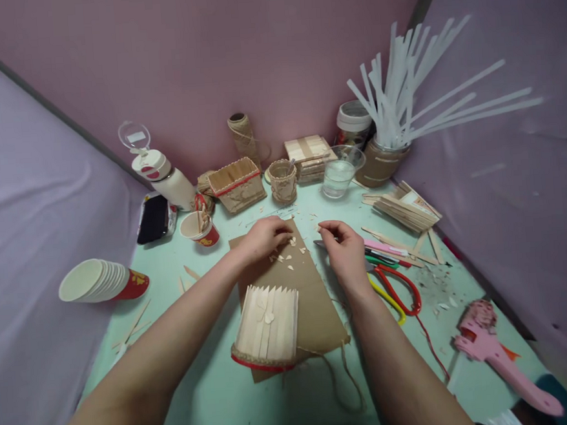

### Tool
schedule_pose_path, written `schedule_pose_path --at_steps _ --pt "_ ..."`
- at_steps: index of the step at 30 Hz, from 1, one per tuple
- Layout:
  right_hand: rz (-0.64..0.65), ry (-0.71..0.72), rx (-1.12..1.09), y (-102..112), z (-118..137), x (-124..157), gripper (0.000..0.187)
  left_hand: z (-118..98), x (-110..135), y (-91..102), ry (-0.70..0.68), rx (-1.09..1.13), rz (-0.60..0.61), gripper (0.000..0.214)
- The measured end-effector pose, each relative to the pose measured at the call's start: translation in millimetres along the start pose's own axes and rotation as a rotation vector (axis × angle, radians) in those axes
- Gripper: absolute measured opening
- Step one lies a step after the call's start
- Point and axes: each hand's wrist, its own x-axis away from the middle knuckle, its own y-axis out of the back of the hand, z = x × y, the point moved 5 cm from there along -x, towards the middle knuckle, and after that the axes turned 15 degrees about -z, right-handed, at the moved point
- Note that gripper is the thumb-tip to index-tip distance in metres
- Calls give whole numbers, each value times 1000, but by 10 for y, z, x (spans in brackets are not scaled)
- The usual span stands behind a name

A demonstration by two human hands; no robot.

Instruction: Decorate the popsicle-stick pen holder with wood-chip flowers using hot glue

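My left hand [268, 238] rests at the far part of a brown cardboard sheet [314, 307]. Its fingers curl down beside several small pale wood chips [289, 259]; whatever lies between the fingertips is hidden. To the right of the sheet, my right hand [345, 247] is closed in a pinch on a small pale wood chip [319, 229]. Nearer to me on the cardboard lies a fan-shaped piece of wooden sticks [269, 323], with a pointed far edge, a braided and red trim along its near edge, and a small chip shape on its front.
Red- and yellow-handled scissors [409, 307], pens [386, 249] and a pink glue gun [502, 359] lie at the right. Stacked paper cups [94, 282] lie at the left. Behind stand a trimmed box [238, 193], a water cup [338, 177] and a jar [382, 163] of white glue sticks.
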Motion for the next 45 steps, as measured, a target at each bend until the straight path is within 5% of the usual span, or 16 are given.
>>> schedule_pose_path --at_steps 6,15,35,45 --pt "2 -6 -10 18 38 -13 17 -157 -199 -152 -4 -164 136 17" --pt "12 -4 -47 21 79 -2 15 -244 -71 -243 202 -215 307 30" --pt "31 5 -51 20 105 6 16 -284 -158 -361 228 -395 378 20" --pt "30 9 -60 37 117 3 17 -181 -299 -74 155 -329 309 16"
